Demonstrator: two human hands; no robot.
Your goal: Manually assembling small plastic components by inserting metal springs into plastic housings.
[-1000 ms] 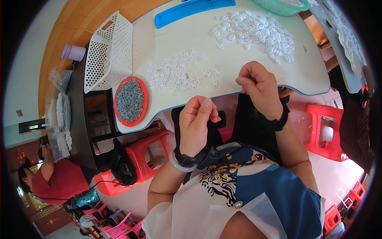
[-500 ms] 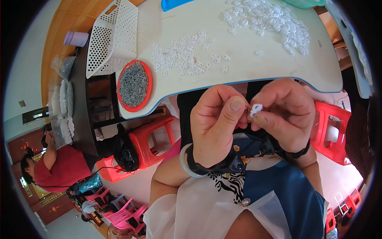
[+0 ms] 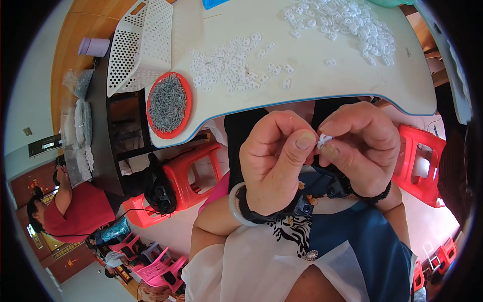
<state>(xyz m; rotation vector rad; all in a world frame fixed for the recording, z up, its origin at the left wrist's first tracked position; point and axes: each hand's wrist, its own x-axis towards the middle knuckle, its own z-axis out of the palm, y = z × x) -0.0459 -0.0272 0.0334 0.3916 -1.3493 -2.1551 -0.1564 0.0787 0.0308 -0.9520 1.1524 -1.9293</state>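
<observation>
White, the small piece [image 3: 325, 140] sits clamped between thumb and forefinger of the right hand [image 3: 366, 146], just off the table's [image 3: 322, 83] near edge. Beside it, the left hand's [image 3: 271, 161] thumb and forefinger press together, anything between them hidden. Grey pieces [image 3: 167, 103] fill a red dish [image 3: 167, 135] at the near-left corner.

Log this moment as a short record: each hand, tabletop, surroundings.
Right hand: pinches a small white part between thumb and finger
Left hand: fingertips together, close to that part; whether they grip it is unclear
Table: two spreads of white pieces; red dish of grey pieces; white basket
Surroundings: red stools on both sides
</observation>
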